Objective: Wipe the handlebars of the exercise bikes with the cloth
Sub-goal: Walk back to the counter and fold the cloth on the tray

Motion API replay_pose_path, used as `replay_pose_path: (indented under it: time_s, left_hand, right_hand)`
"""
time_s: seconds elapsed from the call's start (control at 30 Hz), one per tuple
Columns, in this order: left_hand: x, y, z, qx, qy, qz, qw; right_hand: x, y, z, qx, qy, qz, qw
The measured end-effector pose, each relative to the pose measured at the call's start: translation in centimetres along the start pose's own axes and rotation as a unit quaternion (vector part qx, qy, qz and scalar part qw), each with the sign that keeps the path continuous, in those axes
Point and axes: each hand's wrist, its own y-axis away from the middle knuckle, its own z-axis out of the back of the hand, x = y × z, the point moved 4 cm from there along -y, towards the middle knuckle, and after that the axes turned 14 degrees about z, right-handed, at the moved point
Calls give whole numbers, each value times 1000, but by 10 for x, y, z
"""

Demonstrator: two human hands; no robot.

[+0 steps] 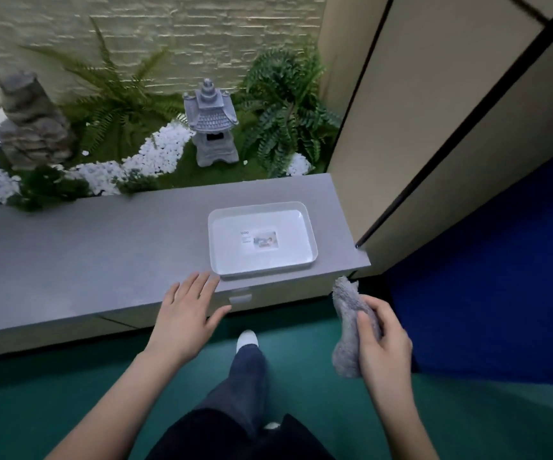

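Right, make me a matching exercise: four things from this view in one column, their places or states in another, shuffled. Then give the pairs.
Things:
1. cloth
2. tray
3. lantern
4. left hand

Places or states:
A. stands among ferns and white pebbles
B. open, fingers spread at the ledge edge
C. held in the right hand
D. lies on the grey ledge, with a label inside

Pairs: 1-C, 2-D, 3-A, 4-B

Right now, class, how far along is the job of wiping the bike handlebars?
Done: nothing shows as wiped; no exercise bike is in view. In hand: the right hand grips the grey cloth, and the open left hand hovers near the white tray on the grey ledge. Left: apparently all the wiping.
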Motion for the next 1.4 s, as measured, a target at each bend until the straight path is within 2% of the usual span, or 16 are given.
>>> replay_pose_path:
  time_s: [0.1,0.33,0.6,0.8,0.87,0.97,1.07,1.17,1.3,1.4]
  left_hand:
    - [-3,-39,5,-3,16,15,1000]
    - [-18,-120,26,10,11,-11,1000]
    - [-24,-158,41,6,40,36,999]
    - [-25,-163,57,-1,114,100,988]
    - [-32,-165,67,-10,182,120,976]
    - [-49,-173,83,-16,323,139,936]
    - [-67,-180,96,22,448,161,879]
    - [-83,-186,106,76,588,171,787]
    - [-98,-189,118,120,707,150,681]
    - [-102,-189,120,131,727,145,658]
  right_hand:
    - [12,-43,-21,29,-1,10,1000]
    - [40,-127,-61,32,-8,40,999]
    - [50,-187,-103,88,-18,71,993]
    - [69,-218,-127,125,-49,128,983]
    - [75,-227,-134,131,-58,141,980]
    - [82,-237,-147,151,-78,151,974]
    - [89,-243,-158,170,-88,163,968]
    - [94,-246,-167,185,-93,165,964]
    - [96,-243,-174,210,-67,197,955]
    - [98,-240,-174,212,-41,227,950]
